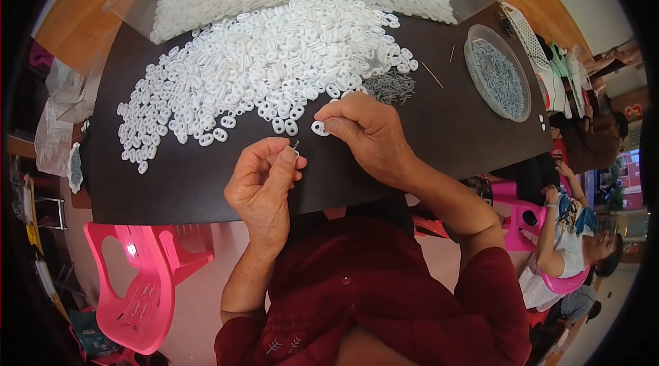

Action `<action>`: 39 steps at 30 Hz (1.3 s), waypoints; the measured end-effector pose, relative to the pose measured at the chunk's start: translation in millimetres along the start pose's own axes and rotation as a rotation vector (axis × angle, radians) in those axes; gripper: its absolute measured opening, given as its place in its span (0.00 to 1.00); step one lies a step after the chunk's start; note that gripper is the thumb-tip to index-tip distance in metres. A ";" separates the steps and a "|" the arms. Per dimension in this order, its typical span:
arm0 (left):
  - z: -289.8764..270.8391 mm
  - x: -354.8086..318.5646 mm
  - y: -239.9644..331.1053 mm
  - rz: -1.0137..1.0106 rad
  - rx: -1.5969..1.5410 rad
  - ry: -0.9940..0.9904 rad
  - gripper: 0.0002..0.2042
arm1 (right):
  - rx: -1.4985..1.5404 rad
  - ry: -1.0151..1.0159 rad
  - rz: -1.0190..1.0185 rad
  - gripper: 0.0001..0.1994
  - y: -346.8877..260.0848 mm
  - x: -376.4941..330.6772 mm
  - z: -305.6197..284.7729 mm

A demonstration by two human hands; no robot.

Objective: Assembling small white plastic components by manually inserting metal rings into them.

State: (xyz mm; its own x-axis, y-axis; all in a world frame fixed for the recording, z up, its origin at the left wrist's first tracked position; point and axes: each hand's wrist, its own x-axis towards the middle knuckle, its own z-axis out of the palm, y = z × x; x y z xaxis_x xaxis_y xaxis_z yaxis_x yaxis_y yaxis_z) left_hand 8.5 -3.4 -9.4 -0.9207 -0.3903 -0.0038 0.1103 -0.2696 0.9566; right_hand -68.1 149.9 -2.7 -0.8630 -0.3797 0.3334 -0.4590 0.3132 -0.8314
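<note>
My left hand (264, 180) is closed near the table's front edge, with a small grey screw (296, 144) upright between thumb and fingers. A bit of white shows at the screw's lower end, mostly hidden by the thumb. To its right and a little farther off, my right hand (371, 131) pinches a white oval plastic piece with two holes (320, 128). That piece is just in front of a wide heap of like white pieces (274, 57). Beside the right hand lies a small pile of grey screws (390, 87).
Two clear bins (137, 12) of white pieces stand at the back. A round clear tub (472, 81) of screws sits at the right, and a thin brass-coloured rod (432, 75) lies nearby. Pink chairs (141, 297) stand around the dark table (165, 191). Other people (570, 242) sit at the right.
</note>
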 end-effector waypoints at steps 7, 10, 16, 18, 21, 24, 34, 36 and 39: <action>-1.1 1.0 -2.1 -0.007 -0.004 -0.011 0.06 | -0.300 -0.066 -0.159 0.06 3.2 2.1 -0.2; -2.2 1.4 -2.4 -0.015 -0.007 -0.029 0.06 | -0.385 -0.007 -0.248 0.06 7.9 3.8 -5.1; -3.2 2.0 -2.8 -0.012 -0.010 -0.012 0.06 | -0.448 0.114 -0.180 0.06 9.2 0.7 -40.8; -2.6 2.0 -2.2 -0.010 -0.005 -0.011 0.06 | -0.490 0.107 -0.160 0.06 11.4 -4.9 -47.6; -2.0 2.2 -1.3 -0.003 0.013 -0.024 0.06 | -0.484 0.055 -0.171 0.06 12.1 -13.3 -49.1; -1.4 2.3 -1.8 -0.013 0.031 -0.009 0.06 | -0.500 0.034 -0.217 0.06 10.6 -11.9 -43.2; 0.4 1.2 -2.9 0.000 0.017 -0.006 0.06 | -0.737 -0.085 -0.315 0.05 14.0 4.6 -17.8; -1.3 1.5 -3.3 0.002 0.008 -0.012 0.06 | -0.748 -0.092 -0.322 0.06 14.8 6.2 -15.8; -3.2 1.4 -3.1 -0.017 -0.019 -0.059 0.06 | -0.619 -0.049 -0.276 0.07 13.6 8.5 -15.5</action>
State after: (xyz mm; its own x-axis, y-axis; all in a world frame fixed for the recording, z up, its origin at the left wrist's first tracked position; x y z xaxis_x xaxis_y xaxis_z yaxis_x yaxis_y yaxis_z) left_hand 8.0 -5.9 -13.3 -0.9429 -0.3331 -0.0025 0.1010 -0.2929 0.9508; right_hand -85.0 164.4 -4.3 -0.6930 -0.5514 0.4645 -0.7099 0.6343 -0.3061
